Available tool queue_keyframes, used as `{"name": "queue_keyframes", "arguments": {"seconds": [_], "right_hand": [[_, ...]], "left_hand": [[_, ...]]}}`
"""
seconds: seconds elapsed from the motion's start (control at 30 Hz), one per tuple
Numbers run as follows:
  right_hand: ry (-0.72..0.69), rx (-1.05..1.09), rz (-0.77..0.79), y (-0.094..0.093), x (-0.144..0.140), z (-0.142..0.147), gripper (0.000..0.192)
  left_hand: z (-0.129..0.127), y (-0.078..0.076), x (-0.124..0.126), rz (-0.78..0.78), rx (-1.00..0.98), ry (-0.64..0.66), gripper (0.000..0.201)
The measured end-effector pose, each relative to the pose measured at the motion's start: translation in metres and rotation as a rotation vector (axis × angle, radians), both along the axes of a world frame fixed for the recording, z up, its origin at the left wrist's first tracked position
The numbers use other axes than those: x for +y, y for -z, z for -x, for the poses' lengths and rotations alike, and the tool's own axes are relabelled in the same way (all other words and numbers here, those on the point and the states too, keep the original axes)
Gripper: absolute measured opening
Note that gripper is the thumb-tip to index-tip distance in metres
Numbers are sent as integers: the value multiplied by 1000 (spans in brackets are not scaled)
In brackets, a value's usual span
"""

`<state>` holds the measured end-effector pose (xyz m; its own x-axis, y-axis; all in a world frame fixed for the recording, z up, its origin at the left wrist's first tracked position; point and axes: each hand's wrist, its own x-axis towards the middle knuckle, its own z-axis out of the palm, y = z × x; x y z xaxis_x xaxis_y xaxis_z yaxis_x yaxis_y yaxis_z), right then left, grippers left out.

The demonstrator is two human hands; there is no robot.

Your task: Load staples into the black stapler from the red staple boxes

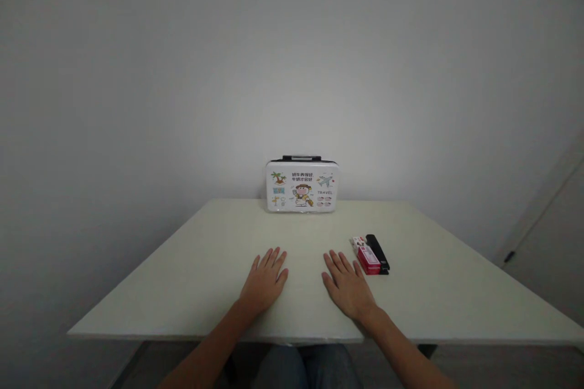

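Red-and-white small box (367,257) w/ a black flat item (378,253) touching it lies at 2 o'clock, just beside right hand (349,285). Both hands flat on table (182,279), fingers spread, holding nothing; left hand (266,280) at 10. Box prob. light, stiff card; pinch its long sides.

We see our left hand (264,282) and right hand (347,285) flat side by side on the table (182,279), a small case (302,186) standing at twelve o'clock by the far edge, and a box (368,257) with a flat case (378,253) touching its right side at two o'clock just beside the right hand.
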<state>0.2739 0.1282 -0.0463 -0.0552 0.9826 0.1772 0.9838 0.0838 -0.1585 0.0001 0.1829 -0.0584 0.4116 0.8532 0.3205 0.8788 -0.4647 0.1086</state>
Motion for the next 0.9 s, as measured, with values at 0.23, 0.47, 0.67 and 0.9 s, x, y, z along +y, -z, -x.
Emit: {"name": "queue_keyframes", "arguments": {"seconds": [0.23, 0.47, 0.67, 0.9], "right_hand": [[5, -33, -14, 4, 0, -2, 64], [9, -27, -2, 2, 0, -1, 64], [2, -25, -1, 4, 1, -3, 64], [-4, -19, -7, 5, 2, -4, 64]], "left_hand": [[0, 3, -1, -53, 19, -20, 53], [-1, 0, -3, -38, 7, -23, 54], [-2, 0, -3, -12, 10, -37, 55], [-3, 1, -2, 3, 20, -44, 56]]}}
